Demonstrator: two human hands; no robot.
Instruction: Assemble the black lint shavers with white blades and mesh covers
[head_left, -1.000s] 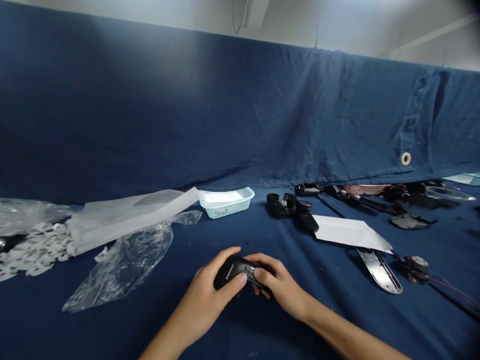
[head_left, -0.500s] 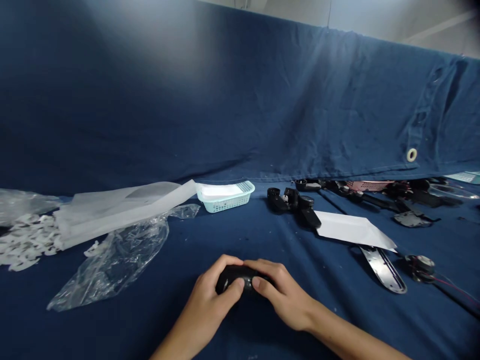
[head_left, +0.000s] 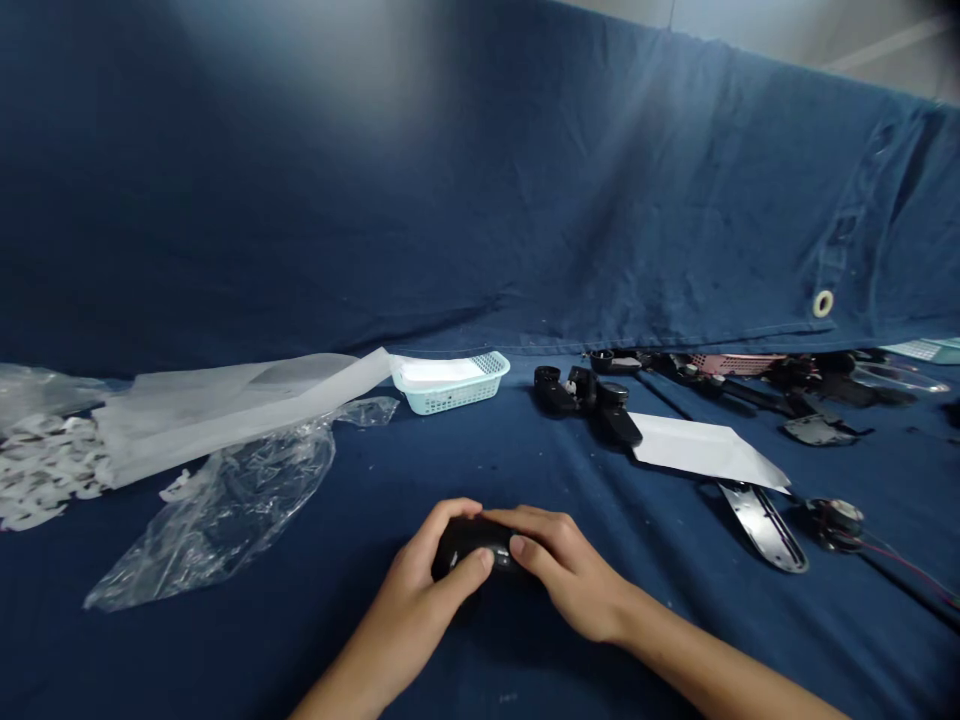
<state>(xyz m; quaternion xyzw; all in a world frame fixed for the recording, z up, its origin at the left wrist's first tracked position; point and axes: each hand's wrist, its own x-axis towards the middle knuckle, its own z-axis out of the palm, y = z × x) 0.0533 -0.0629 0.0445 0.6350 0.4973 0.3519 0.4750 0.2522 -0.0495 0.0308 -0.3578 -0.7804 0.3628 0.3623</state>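
A glossy black rounded part (head_left: 475, 537) lies between both hands near the front middle of the blue cloth. My left hand (head_left: 431, 570) is closed around its left side, thumb on top. From the right, my right hand (head_left: 566, 565) grips the same part, with its thumb on the upper surface and its fingers along the far edge. The underside of the part is hidden.
Clear plastic bags (head_left: 240, 515), a white foam sheet (head_left: 225, 415) and small white pieces (head_left: 49, 465) lie left. A light blue basket (head_left: 454, 395) stands ahead. Black parts (head_left: 585, 400), white paper (head_left: 705, 448) and a silver-lined shell (head_left: 765, 525) lie right.
Both hands still hold the black part, and my right thumb has shifted slightly right and up on it. The whole view has moved a little.
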